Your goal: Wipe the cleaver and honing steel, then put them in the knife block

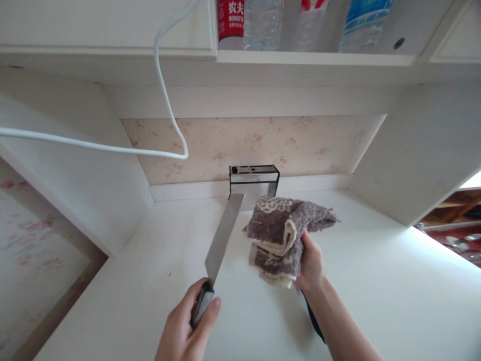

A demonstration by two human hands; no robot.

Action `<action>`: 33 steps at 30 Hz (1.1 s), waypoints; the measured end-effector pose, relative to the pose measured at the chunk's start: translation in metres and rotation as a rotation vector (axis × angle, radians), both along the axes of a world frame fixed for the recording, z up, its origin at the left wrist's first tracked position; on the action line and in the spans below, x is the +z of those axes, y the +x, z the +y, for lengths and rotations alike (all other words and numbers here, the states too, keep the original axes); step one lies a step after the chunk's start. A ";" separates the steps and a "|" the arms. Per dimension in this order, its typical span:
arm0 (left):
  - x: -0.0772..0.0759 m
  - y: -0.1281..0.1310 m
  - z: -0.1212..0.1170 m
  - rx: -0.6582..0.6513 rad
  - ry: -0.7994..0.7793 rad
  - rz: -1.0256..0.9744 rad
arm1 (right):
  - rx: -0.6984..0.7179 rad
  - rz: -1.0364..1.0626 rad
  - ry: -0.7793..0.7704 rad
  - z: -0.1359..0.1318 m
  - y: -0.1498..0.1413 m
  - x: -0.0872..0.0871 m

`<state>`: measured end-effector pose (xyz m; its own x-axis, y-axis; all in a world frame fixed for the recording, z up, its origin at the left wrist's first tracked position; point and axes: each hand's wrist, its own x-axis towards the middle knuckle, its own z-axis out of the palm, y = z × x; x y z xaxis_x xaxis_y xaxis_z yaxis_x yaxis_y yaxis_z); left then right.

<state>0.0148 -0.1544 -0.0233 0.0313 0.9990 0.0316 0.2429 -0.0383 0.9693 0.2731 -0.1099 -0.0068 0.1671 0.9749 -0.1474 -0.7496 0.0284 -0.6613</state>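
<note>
My left hand (186,323) is closed round the dark handle of a kitchen knife (224,240). Its broad blade points up and away, the tip overlapping the lower front of a black-and-silver knife holder (254,175) by the back wall. Bunched in my right hand (312,263) is a brown towel (276,223) with a cream pattern, to the right of the blade and apart from it. Below the right wrist, a curved black handle (314,321) shows on the white surface; the rest of that thing is hidden by hand and towel.
A white tabletop (150,311) lies under both hands, with side panels left and right. Overhead is a shelf (315,57) holding several bottles (263,25). A white cable (165,95) hangs at upper left. Red and brown items (451,220) show at far right.
</note>
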 end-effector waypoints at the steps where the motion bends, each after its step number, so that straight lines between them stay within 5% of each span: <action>1: -0.001 0.008 0.003 0.034 0.075 0.101 | 0.070 0.013 -0.021 -0.008 -0.012 -0.006; 4: -0.015 0.030 0.006 -0.008 0.255 0.385 | 0.219 0.062 -0.072 -0.024 -0.056 -0.015; 8: -0.046 0.046 -0.002 0.006 0.554 0.621 | 0.086 -0.032 -0.107 -0.024 -0.098 -0.011; 11: -0.059 0.047 -0.007 0.082 0.763 0.793 | -0.010 -0.075 -0.144 -0.013 -0.101 -0.010; 17: -0.052 0.033 -0.004 -0.029 0.895 1.077 | -0.174 -0.028 -0.128 0.016 -0.068 -0.009; 25: -0.056 0.016 -0.009 -0.054 0.910 1.069 | -0.329 -0.044 -0.204 0.044 -0.021 0.008; 33: -0.062 0.019 -0.012 -0.149 0.518 0.800 | -0.514 -0.135 0.090 0.026 0.075 0.018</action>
<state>0.0335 -0.1662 -0.0851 0.3602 0.8511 0.3820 0.7827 -0.4985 0.3727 0.3476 -0.0836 0.0111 0.6380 0.7700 -0.0117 -0.5327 0.4303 -0.7288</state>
